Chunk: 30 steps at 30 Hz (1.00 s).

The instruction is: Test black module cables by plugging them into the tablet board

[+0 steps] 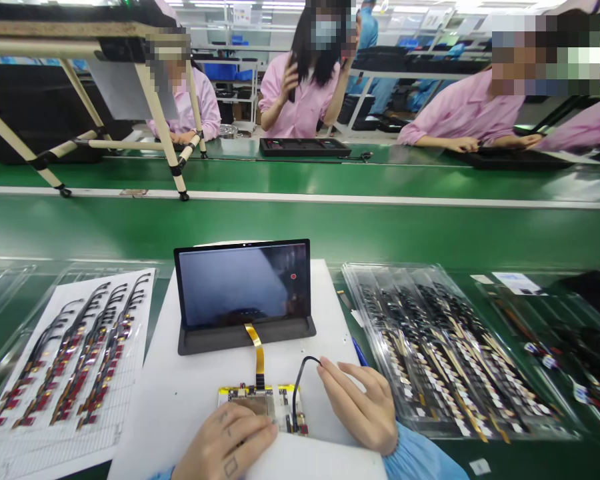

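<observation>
Two cables leave the circuit board (260,403) on the white sheet (330,327): a gold ribbon cable (256,353) runs to a propped tablet (243,285), and a thin black cable (297,390) is pinched in the right hand (360,408) (lifted clear), while the left hand (225,441), unclenched, pins the board steady.

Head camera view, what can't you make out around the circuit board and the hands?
Circuit board: lower left part hidden by the left hand.
Black cable: tip hidden by the right hand.
Tablet screen: too dim and reflective to read.
Clear tray: cable details too small to read.
</observation>
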Tool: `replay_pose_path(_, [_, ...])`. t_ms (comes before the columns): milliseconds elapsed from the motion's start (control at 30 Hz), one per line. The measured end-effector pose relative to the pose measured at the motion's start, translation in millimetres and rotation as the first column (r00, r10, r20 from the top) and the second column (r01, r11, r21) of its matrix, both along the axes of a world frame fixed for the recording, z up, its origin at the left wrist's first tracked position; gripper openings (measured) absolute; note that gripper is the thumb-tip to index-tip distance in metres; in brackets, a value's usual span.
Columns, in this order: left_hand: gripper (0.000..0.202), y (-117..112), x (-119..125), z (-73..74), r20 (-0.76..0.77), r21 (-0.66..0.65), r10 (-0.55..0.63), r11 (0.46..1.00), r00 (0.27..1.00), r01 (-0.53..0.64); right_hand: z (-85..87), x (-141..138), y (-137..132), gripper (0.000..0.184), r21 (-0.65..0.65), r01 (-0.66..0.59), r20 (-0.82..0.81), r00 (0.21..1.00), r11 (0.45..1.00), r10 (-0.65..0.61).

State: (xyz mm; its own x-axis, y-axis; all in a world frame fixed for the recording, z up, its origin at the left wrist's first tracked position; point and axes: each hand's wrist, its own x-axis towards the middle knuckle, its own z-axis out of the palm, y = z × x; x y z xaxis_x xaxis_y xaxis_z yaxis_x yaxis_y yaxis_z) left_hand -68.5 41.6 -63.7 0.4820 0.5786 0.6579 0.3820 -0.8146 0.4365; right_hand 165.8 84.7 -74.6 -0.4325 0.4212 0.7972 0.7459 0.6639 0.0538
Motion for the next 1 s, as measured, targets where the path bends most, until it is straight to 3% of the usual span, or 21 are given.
replay_pose_path(433, [0.031,2.2,-0.6,-1.4,-0.027,0.018,0.011,1.0,1.0,-0.01,1.4,-2.1,2.3,0.012,-0.022,-0.015,-0.02,1.0,1.0,0.015])
replay_pose_path(767, [0.034,0.8,-0.7,-1.8,0.006,0.0,-0.026,1.0,1.0,0.026,4.8,-6.3,9.8,0.015,-0.174,-0.117,-0.206,0.975,0.978,0.08])
replay_pose_path(1000, [0.035,1.6,-2.3,-2.8,0.005,0.003,-0.037,0.999,0.999,0.037,7.7,-13.5,16.1,0.015,-0.143,-0.154,-0.208,0.97,0.978,0.123])
